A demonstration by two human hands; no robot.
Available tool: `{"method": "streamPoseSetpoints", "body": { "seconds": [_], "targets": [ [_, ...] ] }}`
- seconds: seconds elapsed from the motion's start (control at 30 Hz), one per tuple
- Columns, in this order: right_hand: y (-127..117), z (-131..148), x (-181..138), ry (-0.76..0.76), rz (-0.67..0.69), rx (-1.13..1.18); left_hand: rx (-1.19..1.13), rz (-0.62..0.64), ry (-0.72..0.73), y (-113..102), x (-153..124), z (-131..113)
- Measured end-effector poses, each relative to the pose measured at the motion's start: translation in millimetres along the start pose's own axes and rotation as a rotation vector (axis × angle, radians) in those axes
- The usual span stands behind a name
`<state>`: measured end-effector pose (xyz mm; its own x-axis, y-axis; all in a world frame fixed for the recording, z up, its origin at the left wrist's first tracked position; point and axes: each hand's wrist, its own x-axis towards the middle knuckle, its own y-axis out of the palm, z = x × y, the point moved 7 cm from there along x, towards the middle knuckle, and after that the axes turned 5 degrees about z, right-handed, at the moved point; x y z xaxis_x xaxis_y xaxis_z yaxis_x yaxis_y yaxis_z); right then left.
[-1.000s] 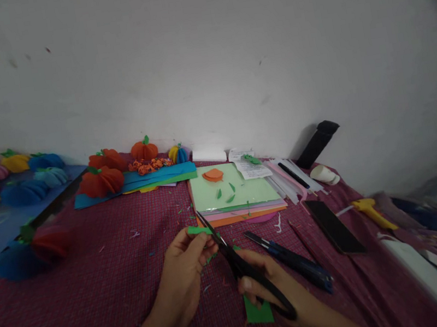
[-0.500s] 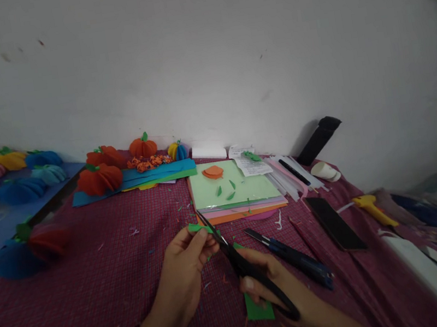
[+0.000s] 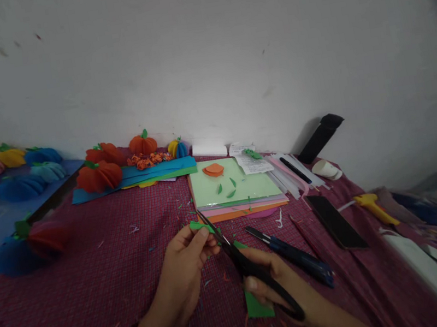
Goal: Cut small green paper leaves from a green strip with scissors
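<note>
My left hand (image 3: 186, 260) pinches a small folded piece of green paper (image 3: 196, 225) between thumb and fingers. My right hand (image 3: 272, 276) is wrapped round the black handles of a pair of scissors (image 3: 245, 264). The scissor blades point up and to the left and lie against the green paper at my left fingertips. Under my right hand a larger green paper strip (image 3: 258, 305) shows in part. Beyond the hands, several cut green paper leaves (image 3: 231, 193) and orange paper pieces (image 3: 213, 170) lie on a stack of coloured paper sheets (image 3: 206, 187).
A utility knife (image 3: 300, 258), a pencil (image 3: 304, 235) and a phone (image 3: 335, 221) lie to the right, with a yellow glue gun (image 3: 375, 208) farther out. Paper pumpkins (image 3: 99, 177) stand at the back left. A wall rises behind the checked cloth (image 3: 98, 293).
The scissors' handles have shifted slightly downward and to the right with my right hand. My left hand keeps its pinch on the green paper almost unmoved.
</note>
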<state>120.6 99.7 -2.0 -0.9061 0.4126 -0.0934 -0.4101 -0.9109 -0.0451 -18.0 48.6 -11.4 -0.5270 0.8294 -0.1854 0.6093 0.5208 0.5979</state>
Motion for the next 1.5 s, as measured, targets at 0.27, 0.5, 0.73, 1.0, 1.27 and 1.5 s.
{"method": "streamPoseSetpoints", "body": {
  "seconds": [0.27,0.5,0.73,1.0,1.27,1.5],
  "targets": [
    [-3,-1,-1,-0.007,0.021,-0.031,0.018,0.017,-0.009,-1,1,2],
    [-10,-1,-7,0.037,0.04,-0.081,0.078,0.048,-0.046,1,0,2],
    [-20,-1,-17,0.059,0.047,-0.14,0.168,0.095,-0.081,3,0,4],
    [-24,-7,-21,0.115,0.089,-0.149,0.227,0.115,-0.084,5,0,6],
    [-29,-14,-24,0.173,0.098,-0.155,0.261,0.163,-0.149,4,0,13],
    [-27,1,-25,0.16,0.16,-0.171,0.287,0.193,-0.221,6,-2,18]
  ]
}}
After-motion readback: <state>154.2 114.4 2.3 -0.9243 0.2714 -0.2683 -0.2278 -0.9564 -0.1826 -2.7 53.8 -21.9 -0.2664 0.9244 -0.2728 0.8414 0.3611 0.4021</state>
